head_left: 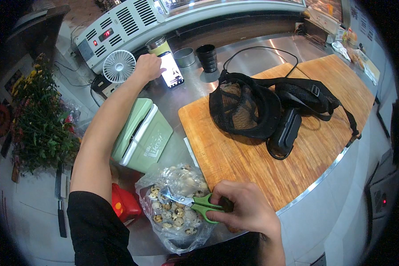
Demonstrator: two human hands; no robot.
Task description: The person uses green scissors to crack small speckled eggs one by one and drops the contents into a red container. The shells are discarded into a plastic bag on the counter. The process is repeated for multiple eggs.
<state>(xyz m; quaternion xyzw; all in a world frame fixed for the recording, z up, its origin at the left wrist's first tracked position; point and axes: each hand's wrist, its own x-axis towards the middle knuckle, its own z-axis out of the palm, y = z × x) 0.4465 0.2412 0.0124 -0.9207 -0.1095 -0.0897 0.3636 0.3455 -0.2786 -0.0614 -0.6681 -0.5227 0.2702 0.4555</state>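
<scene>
My right hand [246,208] is closed round the handles of green-handled scissors [204,206]. Their metal blades point left over a clear plastic bag [186,177]. Inside it are several speckled quail eggs [178,213]. Whether the blades touch the plastic I cannot tell. At the far side, my left hand [147,67] reaches a lit phone [170,73]. The phone leans upright against a yellow-green can [159,45]. This hand's fingers are curled, one tip on the left part of the screen; no grip on the phone can be seen.
A black mesh cap [244,106] and strapped gear [286,131] lie on a wooden board [235,159]. Left of it stand a pale green box [153,142], a red container [125,205] and a white fan [119,66]. A black cup [207,58] and metal tin [184,57] stand behind.
</scene>
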